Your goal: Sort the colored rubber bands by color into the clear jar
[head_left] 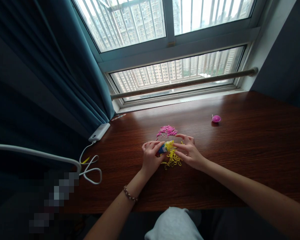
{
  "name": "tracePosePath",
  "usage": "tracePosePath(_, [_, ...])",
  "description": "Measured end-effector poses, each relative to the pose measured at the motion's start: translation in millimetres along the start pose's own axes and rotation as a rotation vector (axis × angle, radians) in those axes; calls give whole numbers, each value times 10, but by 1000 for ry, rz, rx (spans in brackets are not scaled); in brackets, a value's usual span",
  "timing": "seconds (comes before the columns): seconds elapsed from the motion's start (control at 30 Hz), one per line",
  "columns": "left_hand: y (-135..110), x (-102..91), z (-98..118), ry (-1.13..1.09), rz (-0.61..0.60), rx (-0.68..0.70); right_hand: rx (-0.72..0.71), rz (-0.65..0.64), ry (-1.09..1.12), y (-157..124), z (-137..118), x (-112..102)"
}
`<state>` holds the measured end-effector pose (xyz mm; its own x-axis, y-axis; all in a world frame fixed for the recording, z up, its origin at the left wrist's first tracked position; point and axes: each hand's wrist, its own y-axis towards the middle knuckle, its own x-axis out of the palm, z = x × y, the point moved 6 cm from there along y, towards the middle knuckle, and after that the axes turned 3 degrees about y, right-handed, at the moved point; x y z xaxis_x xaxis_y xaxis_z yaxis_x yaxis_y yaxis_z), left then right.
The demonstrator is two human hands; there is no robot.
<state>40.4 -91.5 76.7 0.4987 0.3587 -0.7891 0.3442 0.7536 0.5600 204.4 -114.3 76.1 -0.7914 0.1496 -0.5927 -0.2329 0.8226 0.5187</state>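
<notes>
My left hand (152, 151) is wrapped round a small clear bottle with a blue label (163, 148). The bottle lies tilted on its side, yellow pieces showing in its right end. Beside that end, my right hand (191, 154) has its fingers apart, with the fingertips close to the bottle; whether they touch it is unclear. Beneath and between the hands is a loose pile of thin yellow looped pieces (173, 159), like rubber bands or paper clips. Just beyond the hands lies a similar pink pile (167, 131).
A small round pink object (216, 118) sits farther right on the brown wooden table (252, 143). At the left are a white power strip (100, 132) and a looped white cable (100, 175). A blue curtain (90, 83) and a barred window stand behind the table.
</notes>
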Motion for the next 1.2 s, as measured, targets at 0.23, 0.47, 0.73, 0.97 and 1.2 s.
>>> tracePosePath(0.23, [-45,-13,173,11,-26,163,-12,-281,-8,-91,11,275])
tracePosePath(0.47, [-19,-86,155,2,68,119,-134,-52,87,8,-109,45])
tracePosePath(0.73, [-46,-197,88,-19,184,4,-210,189,189,10,-207,-249])
tracePosePath(0.97, [-44,-225,32,-256,223,-47,-102,114,60,38,-5,-152])
tracePosePath(1.2, [-22,-123,98,-593,70,-19,-129,130,7,31,-11,-139])
